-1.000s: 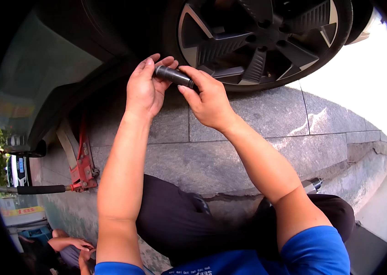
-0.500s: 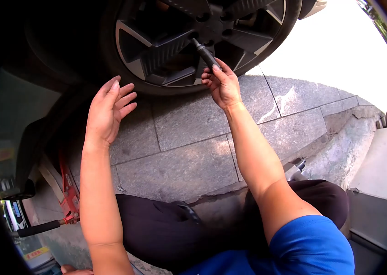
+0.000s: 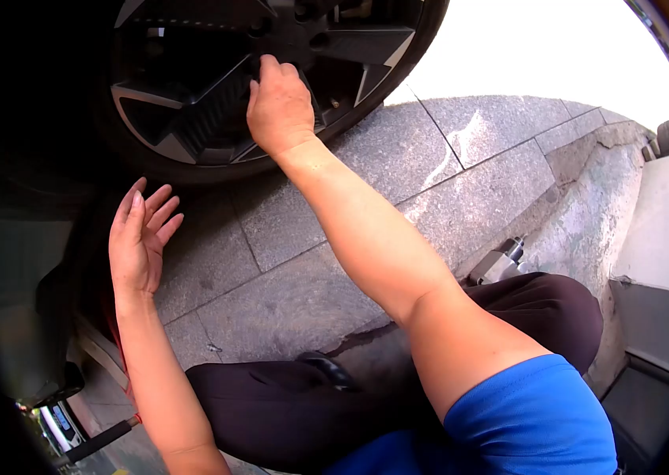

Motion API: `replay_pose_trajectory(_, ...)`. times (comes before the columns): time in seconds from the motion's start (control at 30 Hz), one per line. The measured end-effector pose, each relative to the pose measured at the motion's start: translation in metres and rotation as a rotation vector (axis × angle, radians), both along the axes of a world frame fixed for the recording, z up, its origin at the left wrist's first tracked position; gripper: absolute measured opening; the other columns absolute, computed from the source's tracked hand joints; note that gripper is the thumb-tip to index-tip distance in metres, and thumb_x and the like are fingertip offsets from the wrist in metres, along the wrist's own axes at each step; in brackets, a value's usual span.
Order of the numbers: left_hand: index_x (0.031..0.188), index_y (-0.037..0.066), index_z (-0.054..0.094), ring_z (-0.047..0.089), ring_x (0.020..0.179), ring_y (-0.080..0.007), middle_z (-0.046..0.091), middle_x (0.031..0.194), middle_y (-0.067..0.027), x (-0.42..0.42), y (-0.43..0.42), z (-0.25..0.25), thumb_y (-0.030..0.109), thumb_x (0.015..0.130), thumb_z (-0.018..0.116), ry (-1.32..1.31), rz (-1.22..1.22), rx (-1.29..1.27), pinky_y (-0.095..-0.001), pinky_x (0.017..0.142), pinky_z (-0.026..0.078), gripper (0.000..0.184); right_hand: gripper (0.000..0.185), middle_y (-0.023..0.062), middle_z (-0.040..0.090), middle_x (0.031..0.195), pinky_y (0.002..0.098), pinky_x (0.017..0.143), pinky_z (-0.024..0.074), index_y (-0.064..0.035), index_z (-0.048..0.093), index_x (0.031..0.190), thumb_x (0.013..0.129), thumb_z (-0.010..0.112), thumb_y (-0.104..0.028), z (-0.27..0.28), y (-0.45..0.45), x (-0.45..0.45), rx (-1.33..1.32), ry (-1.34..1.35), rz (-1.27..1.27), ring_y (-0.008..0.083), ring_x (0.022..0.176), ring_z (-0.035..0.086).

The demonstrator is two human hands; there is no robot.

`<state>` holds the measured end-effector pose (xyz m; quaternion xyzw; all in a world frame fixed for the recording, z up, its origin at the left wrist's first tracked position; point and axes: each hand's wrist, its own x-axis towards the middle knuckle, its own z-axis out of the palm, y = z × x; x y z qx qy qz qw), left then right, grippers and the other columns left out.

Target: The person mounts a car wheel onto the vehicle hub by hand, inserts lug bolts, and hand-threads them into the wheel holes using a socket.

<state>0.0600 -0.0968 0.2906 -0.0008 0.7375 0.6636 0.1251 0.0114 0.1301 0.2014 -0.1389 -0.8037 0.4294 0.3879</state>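
My right hand is closed at the hub of a dark alloy wheel, its back towards me and its fingertips near a lug hole. The dark cylindrical socket seen in it half a second ago is hidden behind the hand now. My left hand is raised beside the lower left of the tyre. Its fingers are spread, and nothing is in it.
A metal power wrench lies on the ground by my right knee. Stone paving runs under the wheel. A black-gripped jack handle is at lower left, and a pale box-shaped block stands at right.
My right hand has moved up to the hub with the socket and turned its back towards me. The view has shifted, so the wheel and left hand appear further left.
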Motion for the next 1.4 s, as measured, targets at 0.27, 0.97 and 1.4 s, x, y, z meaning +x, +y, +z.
replay_pose_trajectory(0.27, 0.141, -0.001, 0.03, 0.054, 0.116, -0.0309, 0.048, 0.132, -0.0248, -0.009, -0.013, -0.012, 0.032, 0.098, 0.048, -0.068, -0.01, -0.007, -0.0392, 0.091, 0.05, 0.057, 0.043, 0.032, 0.062, 0.091, 0.0449, 0.082, 0.0486, 0.0097, 0.061, 0.089, 0.092, 0.055, -0.032, 0.019, 0.002, 0.004, -0.831, -0.184, 0.105, 0.0453, 0.092, 0.06)
replay_pose_trajectory(0.97, 0.128, 0.001, 0.052, 0.061, 0.088, -0.0151, 0.062, 0.109, -0.0104, 0.052, -0.27, -0.045, 0.026, 0.092, 0.058, 0.109, 0.524, -0.587, -0.0266, 0.072, 0.051, 0.044, 0.051, 0.0233, 0.064, 0.108, 0.0396, 0.088, 0.0457, 0.0039, 0.059, 0.114, 0.086, 0.061, -0.039, -0.012, 0.019, -0.015, 0.323, -0.214, 0.028, 0.0367, 0.106, 0.059)
replay_pose_trajectory(1.4, 0.129, 0.007, 0.051, 0.054, 0.112, -0.0407, 0.056, 0.12, -0.0272, 0.23, -0.332, -0.316, 0.021, 0.082, 0.063, -0.39, 0.705, -1.008, -0.0424, 0.096, 0.044, 0.051, 0.046, 0.0152, 0.066, 0.089, 0.0264, 0.069, 0.045, 0.002, 0.064, 0.103, 0.088, 0.061, -0.041, -0.02, 0.064, -0.036, 0.166, -0.376, 0.119, 0.0206, 0.08, 0.062)
